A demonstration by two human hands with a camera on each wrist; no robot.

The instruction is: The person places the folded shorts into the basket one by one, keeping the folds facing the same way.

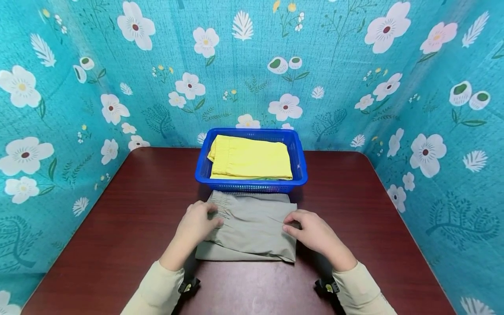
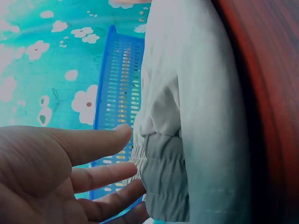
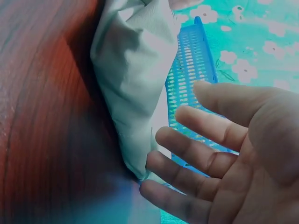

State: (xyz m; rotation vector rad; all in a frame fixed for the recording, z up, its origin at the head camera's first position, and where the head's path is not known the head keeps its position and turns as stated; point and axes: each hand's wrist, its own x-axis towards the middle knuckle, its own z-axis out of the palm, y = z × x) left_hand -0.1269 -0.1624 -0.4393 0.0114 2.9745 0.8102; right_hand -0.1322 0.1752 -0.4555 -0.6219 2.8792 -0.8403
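Observation:
A pair of grey elastic-waist pants [image 1: 256, 227] lies folded on the table, its gathered waistband [image 2: 166, 186] toward the left. My left hand [image 1: 198, 221] is over the waistband end, thumb and fingers apart with nothing between them; in the left wrist view its fingertips come right up to the gathers. At the opposite end, my right hand [image 1: 313, 229] has its fingertips at the pants' right edge. The right wrist view shows those fingers [image 3: 187, 149] loosely spread beside the cloth, with nothing gripped.
Just behind the pants stands a blue plastic basket [image 1: 250, 188] with perforated sides. Folded yellow clothing [image 1: 256, 157] with a gathered waistband lies in it. The dark red wooden table [image 1: 157, 183] meets flowered turquoise cloth [image 1: 236, 74] at the back and sides.

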